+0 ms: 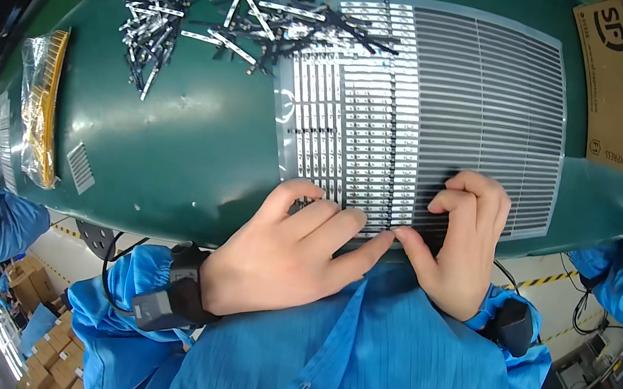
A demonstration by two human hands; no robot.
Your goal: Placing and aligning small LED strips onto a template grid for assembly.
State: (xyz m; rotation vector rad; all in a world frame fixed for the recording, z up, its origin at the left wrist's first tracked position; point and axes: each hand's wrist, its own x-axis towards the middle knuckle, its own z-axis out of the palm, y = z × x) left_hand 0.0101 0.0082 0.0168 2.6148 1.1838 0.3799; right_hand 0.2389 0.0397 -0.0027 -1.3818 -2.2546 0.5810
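A large flat sheet [497,118] with dark parallel bands lies in front of me. Narrow white strips with dark marks [377,123] cover its left part in columns. Over the near edge of these columns rests my left hand [293,253], fingers curled down and thumb stretched right. Whatever its fingertips pinch is hidden. My right hand [464,245] is at the sheet's near edge; its thumb tip meets the left thumb area beside the last white column. Its bent fingers stay apart from that thumb, above the dark bands, with nothing visible between them.
Loose black-and-white strips [154,28] lie piled at the far left, others overlapping the sheet's far corner. A plastic bag with yellow-edged strips [41,108] and a small striped piece [81,168] are at left. A cardboard box [613,88] stands far right. People in blue work nearby.
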